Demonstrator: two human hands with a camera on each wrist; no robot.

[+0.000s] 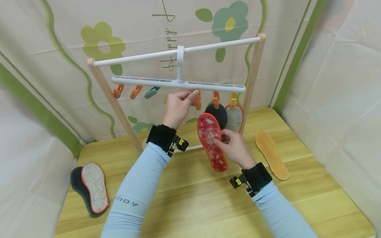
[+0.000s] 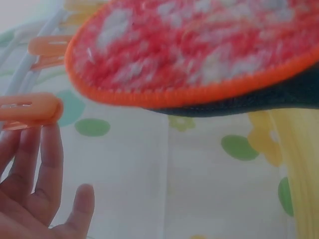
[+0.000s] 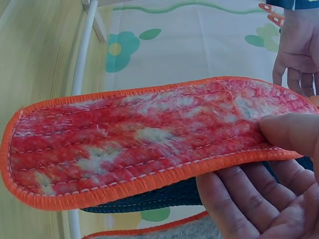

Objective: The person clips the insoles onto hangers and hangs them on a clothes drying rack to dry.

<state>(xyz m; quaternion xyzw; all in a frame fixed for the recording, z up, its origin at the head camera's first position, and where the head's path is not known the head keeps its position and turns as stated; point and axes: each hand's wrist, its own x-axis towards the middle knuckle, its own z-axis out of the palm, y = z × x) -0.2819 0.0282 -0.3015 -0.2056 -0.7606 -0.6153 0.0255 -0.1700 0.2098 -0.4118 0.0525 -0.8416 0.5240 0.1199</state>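
Observation:
My right hand [image 1: 235,147] pinches a red-and-white fuzzy insole [image 1: 210,142] with orange edging, thumb on its face and fingers behind. Its rounded top is just below and apart from an orange clip [image 1: 198,102] on the pale hanger [image 1: 181,83]. Fingers of my left hand [image 1: 178,106] are at that clip, thumb and forefinger pinching its upper end; in the left wrist view the other fingertips touch the clip [image 2: 35,108]. Behind the red insole a dark insole [image 1: 220,115] hangs from another orange clip [image 1: 216,100], and a grey insole [image 1: 234,119] from a yellow clip [image 1: 233,101].
The tilted hanger hooks over the white rail of a wooden-legged rack [image 1: 256,63]. Two orange clips and a teal clip [image 1: 153,92] line its left half. A dark insole [image 1: 79,185] and grey insole [image 1: 94,187] overlap at left; a tan insole [image 1: 271,155] lies at right.

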